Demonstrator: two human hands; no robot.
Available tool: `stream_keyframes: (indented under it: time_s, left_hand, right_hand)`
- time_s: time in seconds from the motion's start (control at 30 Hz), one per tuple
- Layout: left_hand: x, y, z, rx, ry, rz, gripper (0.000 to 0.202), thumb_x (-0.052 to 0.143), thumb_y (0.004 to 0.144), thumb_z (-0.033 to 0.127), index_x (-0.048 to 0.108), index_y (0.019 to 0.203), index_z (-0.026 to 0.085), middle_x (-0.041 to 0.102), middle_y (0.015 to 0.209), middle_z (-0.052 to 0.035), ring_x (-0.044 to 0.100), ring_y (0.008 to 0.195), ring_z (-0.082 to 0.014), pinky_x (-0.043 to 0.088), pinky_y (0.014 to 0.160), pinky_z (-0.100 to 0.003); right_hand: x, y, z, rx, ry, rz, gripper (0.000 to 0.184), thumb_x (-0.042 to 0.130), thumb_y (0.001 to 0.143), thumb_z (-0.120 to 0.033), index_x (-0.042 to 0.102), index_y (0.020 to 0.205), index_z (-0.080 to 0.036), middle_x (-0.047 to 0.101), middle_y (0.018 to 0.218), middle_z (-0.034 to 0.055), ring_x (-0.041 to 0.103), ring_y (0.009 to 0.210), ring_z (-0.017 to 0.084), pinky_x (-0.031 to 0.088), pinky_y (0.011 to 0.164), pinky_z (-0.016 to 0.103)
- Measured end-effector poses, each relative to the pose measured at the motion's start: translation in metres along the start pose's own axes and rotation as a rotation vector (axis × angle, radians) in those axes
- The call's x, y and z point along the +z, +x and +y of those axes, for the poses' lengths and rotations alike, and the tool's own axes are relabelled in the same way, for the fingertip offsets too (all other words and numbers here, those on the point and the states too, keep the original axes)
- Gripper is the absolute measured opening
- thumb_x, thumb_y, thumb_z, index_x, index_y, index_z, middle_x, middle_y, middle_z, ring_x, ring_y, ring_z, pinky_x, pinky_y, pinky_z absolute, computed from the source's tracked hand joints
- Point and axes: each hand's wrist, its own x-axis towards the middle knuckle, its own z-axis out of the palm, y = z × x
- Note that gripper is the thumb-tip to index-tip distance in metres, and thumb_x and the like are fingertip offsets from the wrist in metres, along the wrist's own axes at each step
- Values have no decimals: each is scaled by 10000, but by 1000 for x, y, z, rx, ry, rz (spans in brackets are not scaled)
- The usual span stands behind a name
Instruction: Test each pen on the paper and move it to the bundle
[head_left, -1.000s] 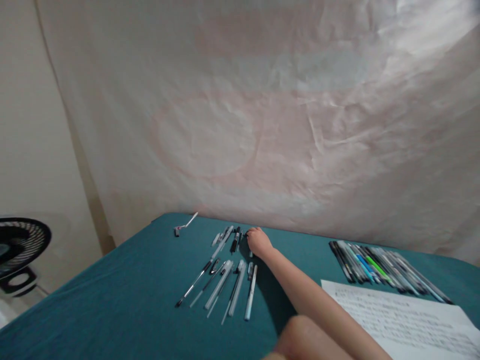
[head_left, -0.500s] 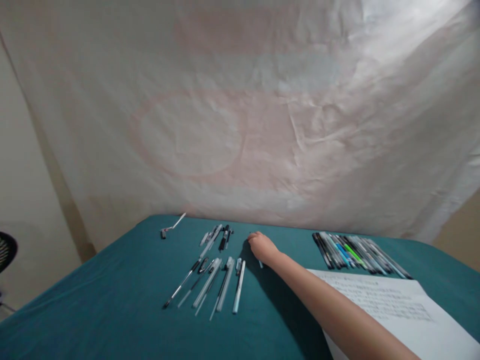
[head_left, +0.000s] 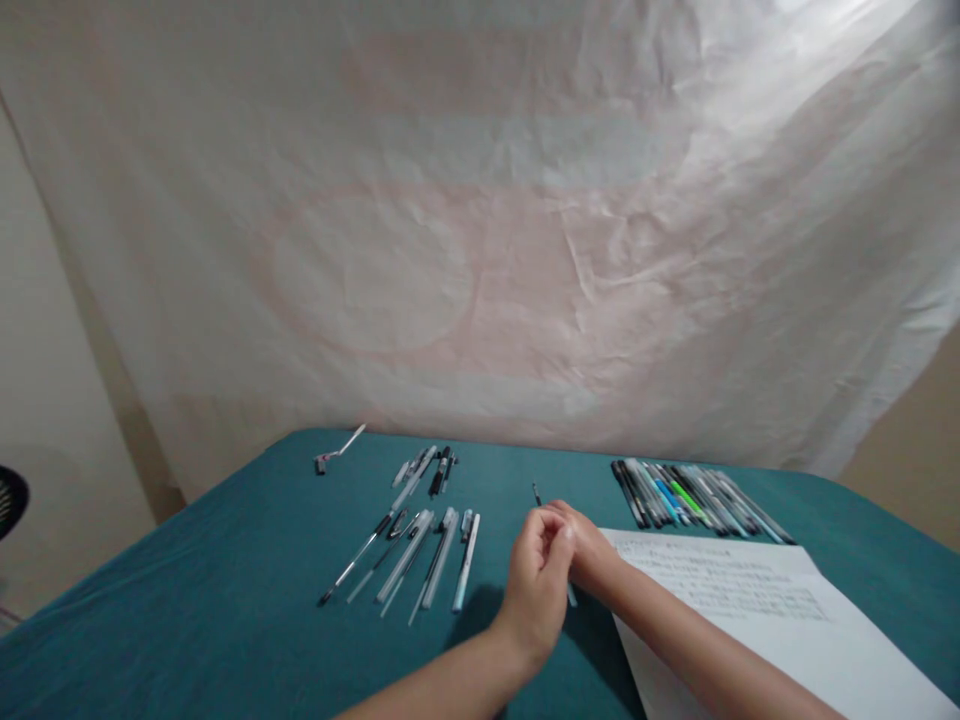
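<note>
Just left of the paper, my right hand (head_left: 589, 545) is closed around a pen (head_left: 536, 492). The pen's dark tip shows above my fingers and its pale blue end below them. My left hand (head_left: 536, 585) meets it there, thumb and curled fingers pinched at the same pen; its middle is hidden by both hands. To the left lie taken-apart pens: a light blue pen barrel (head_left: 466, 565), clear barrels (head_left: 405, 560), thin refills (head_left: 367, 575) and a long clear pen with dark ends (head_left: 352, 560).
Farther back are more pen parts (head_left: 412, 475) and a black piece (head_left: 439, 475). A white stick-like part with a dark end (head_left: 341, 450) lies at the far left. Several pens (head_left: 690, 495) sit in a row behind a written sheet of paper (head_left: 750, 590) on the green cloth (head_left: 225, 600).
My right hand has drawn back toward me and a little right, bringing the pen along. My left hand has come into view and joined it.
</note>
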Motion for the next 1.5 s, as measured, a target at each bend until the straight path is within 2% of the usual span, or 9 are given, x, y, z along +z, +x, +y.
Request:
stream_keyframes:
  time_s: [0.17,0.33,0.47,0.6,0.73,0.93,1.1,1.37,1.5]
  left_hand:
    - [-19,15,-52,-57,86,131,97,451,832,236,482,893,168,551,824,-27,555,777,-152,448,704,-272]
    - [-28,21,-64,-27,236,156,143,419,805,127,483,929,157,570,884,-57,572,843,-156,458,786,-306]
    - [-31,16,-62,88,594,8,306,423,745,44,526,1007,164,578,1037,-84,529,1006,-187,397,910,-352]
    - [-30,8,-55,161,922,-183,367,428,812,141,512,1162,210,483,1281,-69,409,1187,-228,290,1009,-416]
    - [-27,5,-47,213,1065,-287,365,355,874,194,496,1210,214,428,1348,-50,324,1256,-243,230,1039,-450]
    - [-29,4,-45,238,1094,-307,353,331,886,213,510,1189,211,504,1272,-63,343,1237,-251,234,1028,-454]
    - [-30,4,-49,199,1066,-274,318,440,821,199,524,1128,191,500,1247,-85,404,1175,-249,276,1003,-420]
    - [-33,6,-55,135,994,-192,211,466,758,116,524,944,197,517,1127,-68,430,1110,-221,329,941,-383]
    - [-33,8,-52,179,908,-168,205,479,731,93,516,900,203,517,1070,-59,428,1075,-220,346,909,-386]
  right_hand:
    - [5,-15,-1,-135,50,132,234,441,817,-120,668,833,-174,647,926,69,524,929,179,413,799,253]
    - [0,-21,7,-77,128,287,265,415,849,-148,656,937,-215,627,1043,49,522,990,170,408,856,273]
    - [-2,-18,17,55,112,309,237,441,841,-175,645,959,-205,626,1006,54,546,942,168,411,833,263]
    - [5,-15,25,91,116,283,245,448,819,-145,635,970,-191,620,983,58,539,944,172,400,830,259]
    - [12,-14,27,81,129,262,260,453,779,-76,628,948,-169,613,948,63,529,934,169,392,825,248]
    - [19,-14,30,40,151,298,257,397,839,-102,617,955,-167,599,930,63,525,908,165,389,826,258]
    - [20,-16,27,28,151,319,215,421,854,-164,611,955,-173,590,923,63,525,897,173,397,819,275]
    - [24,-18,26,85,148,340,246,495,778,-190,572,1009,-158,585,880,67,536,844,184,400,768,275]
    - [22,-18,25,140,88,266,322,529,740,-216,552,1055,-149,623,840,63,558,806,196,370,721,275]
